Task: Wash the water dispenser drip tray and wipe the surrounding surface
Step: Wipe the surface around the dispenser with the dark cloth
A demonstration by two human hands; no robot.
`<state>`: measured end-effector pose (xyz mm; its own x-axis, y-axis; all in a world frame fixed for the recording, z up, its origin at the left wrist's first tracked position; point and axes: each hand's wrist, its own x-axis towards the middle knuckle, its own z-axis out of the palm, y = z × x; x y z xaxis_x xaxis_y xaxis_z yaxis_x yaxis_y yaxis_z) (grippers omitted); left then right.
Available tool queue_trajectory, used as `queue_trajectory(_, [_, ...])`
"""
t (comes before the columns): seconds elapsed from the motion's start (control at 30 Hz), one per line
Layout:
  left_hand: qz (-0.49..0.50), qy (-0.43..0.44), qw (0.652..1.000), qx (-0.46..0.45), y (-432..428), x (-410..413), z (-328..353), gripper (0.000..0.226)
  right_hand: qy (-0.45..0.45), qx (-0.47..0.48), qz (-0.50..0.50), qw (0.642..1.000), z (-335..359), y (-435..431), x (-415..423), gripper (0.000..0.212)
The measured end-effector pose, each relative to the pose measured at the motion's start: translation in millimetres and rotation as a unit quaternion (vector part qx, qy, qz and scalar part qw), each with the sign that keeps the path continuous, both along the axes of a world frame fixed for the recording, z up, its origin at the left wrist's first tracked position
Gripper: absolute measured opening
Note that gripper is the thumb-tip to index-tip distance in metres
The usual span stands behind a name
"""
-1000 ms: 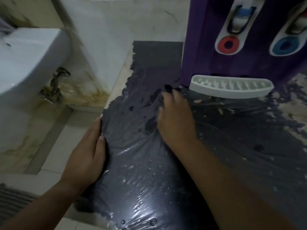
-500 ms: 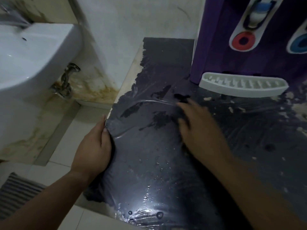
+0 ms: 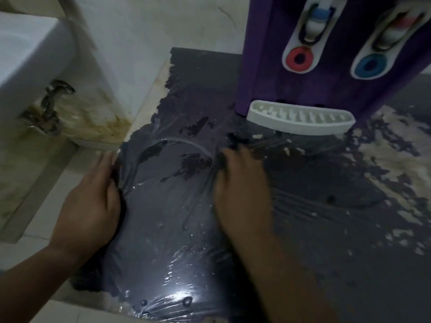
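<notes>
The white slotted drip tray (image 3: 300, 123) sits in place at the foot of the purple water dispenser (image 3: 263, 66). In front of it lies the dark counter surface (image 3: 163, 229), wet and covered with wrinkled clear film. My right hand (image 3: 240, 183) lies flat on this film just below and left of the tray, fingers spread, with nothing in it. My left hand (image 3: 91, 201) rests against the counter's left edge, fingers stretched along the side and thumb pressing on the film. No cloth is visible.
A white basin (image 3: 28, 47) hangs at the far left, with a metal valve (image 3: 50, 106) on the stained wall below it. The dispenser has a red tap ring (image 3: 299, 57) and a blue one (image 3: 370, 65). Peeled pale patches (image 3: 391, 159) mark the counter at right.
My right hand has slid over the wet film, back from the dispenser's corner toward me. The left hand has stayed at the counter's edge. The view has shifted slightly.
</notes>
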<state>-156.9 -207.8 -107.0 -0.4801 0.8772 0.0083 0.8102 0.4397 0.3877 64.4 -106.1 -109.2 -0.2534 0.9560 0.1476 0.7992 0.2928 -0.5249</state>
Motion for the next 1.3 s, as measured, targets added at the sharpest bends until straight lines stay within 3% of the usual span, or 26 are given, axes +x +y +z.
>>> queue_trajectory(0.1, [-0.073,0.080,0.993,-0.046,7.5,3.1,11.0,0.071,0.000,-0.030,0.134,0.991,-3.5,-21.8,-30.4,0.048])
queue_trajectory(0.23, [-0.169,0.097,0.979,-0.065,26.2,22.2,16.6,0.072,-0.026,-0.028,0.173,0.984,-3.5,-8.3,17.9,0.048])
queue_trajectory(0.33, [-0.196,0.082,0.977,-0.037,53.0,44.4,9.8,0.063,-0.034,-0.004,0.122,0.992,-1.3,2.7,70.3,0.047])
queue_trajectory(0.57, [-0.212,0.097,0.972,-0.010,79.8,61.7,-12.7,0.060,-0.062,0.011,-0.112,0.992,3.9,47.5,231.4,0.033])
queue_trajectory(0.67, [-0.210,0.095,0.973,0.015,78.2,62.0,-16.2,0.060,-0.070,-0.002,-0.194,0.979,3.7,68.7,234.3,0.034])
queue_trajectory(0.77, [-0.209,0.101,0.972,0.022,78.2,61.5,-17.1,0.060,-0.028,0.010,-0.216,0.976,0.9,70.4,182.2,0.038])
queue_trajectory(0.93, [-0.133,0.071,0.985,0.090,75.3,64.1,-15.8,0.063,-0.017,0.015,-0.036,0.999,1.6,37.4,36.7,0.040])
queue_trajectory(1.07, [-0.067,-0.005,0.993,0.101,74.4,61.6,-13.4,0.063,-0.001,-0.003,0.152,0.988,0.5,-0.1,-36.8,0.042])
queue_trajectory(1.23, [-0.094,0.042,0.993,0.059,76.1,59.8,-12.9,0.064,-0.006,-0.033,0.262,0.965,0.8,4.9,40.3,0.050])
queue_trajectory(1.3, [-0.098,0.063,0.992,0.041,76.9,58.2,-13.9,0.064,-0.032,0.003,0.223,0.974,-1.0,4.2,97.9,0.049])
